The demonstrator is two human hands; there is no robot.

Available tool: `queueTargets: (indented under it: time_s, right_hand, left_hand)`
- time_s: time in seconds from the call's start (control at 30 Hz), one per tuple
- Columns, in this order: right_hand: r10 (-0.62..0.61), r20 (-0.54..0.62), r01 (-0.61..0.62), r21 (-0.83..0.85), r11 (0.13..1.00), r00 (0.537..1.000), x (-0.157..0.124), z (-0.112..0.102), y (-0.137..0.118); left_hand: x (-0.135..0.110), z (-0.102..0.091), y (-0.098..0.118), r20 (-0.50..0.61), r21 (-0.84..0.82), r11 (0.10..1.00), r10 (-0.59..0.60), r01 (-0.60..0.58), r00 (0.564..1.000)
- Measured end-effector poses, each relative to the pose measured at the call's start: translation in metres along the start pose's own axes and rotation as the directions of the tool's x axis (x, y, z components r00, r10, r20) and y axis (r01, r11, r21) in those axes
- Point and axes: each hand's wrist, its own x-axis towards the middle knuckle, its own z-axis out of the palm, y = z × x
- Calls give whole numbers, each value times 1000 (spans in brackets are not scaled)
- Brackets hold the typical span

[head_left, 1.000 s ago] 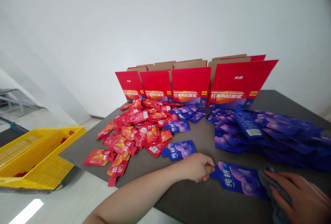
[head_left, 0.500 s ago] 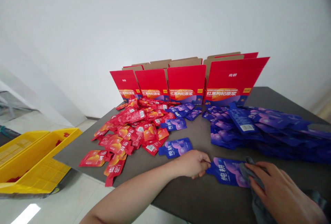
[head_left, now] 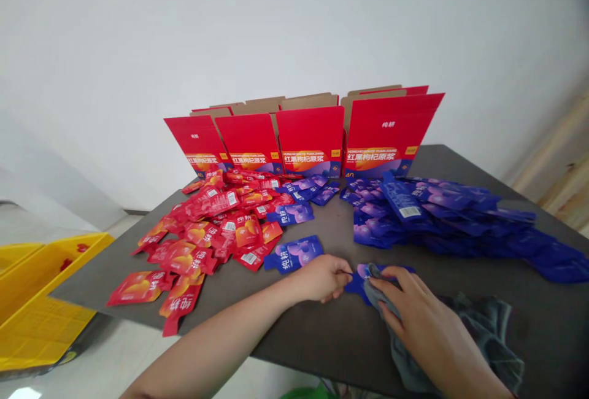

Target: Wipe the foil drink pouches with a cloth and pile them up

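I have the left fingers pinched on the narrow end of a blue pouch lying on the bench; the right fingers, curled partway, grip a grey cloth over its body. If my pinch is too light, rubbing could drag the slick, flat film loose or crease it. The cloth hangs soft, rumpled below the right fingers.

Plain white wall, dark strip along its foot, pale glossy floor, bright reflection, dark grey tabletop
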Motion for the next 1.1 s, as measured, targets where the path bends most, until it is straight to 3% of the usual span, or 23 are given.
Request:
queueTargets:
  time_s: [0.37, 0.63, 0.8, 0.93, 1.1]
  right_hand:
    - [80, -3, -81, -44, 996, 997, -2, -1, 8]
    - [211, -25, -212, -75, 974, 977, -14, -5, 64]
    - [226, 1, -226, -10, 974, 974, -15, -6, 70]
    - [214, 18, -215, 22, 976, 977, -15, 0, 67]
    - [229, 9, -229, 59, 972, 973, -17, 4, 67]
  left_hand:
    - [-3, 1, 5, -9, 7, 1000, -23, 23, 1000]
    - [-4, -1, 6, -18, 74, 996, -42, 43, 999]
    - [-4, 0, 5, -24, 80, 996, -33, 35, 999]
    - [-4, -1, 10, -57, 180, 983, -13, 24, 998]
    - [1, -3, 18, -176, 423, 905, 119, -34, 977]
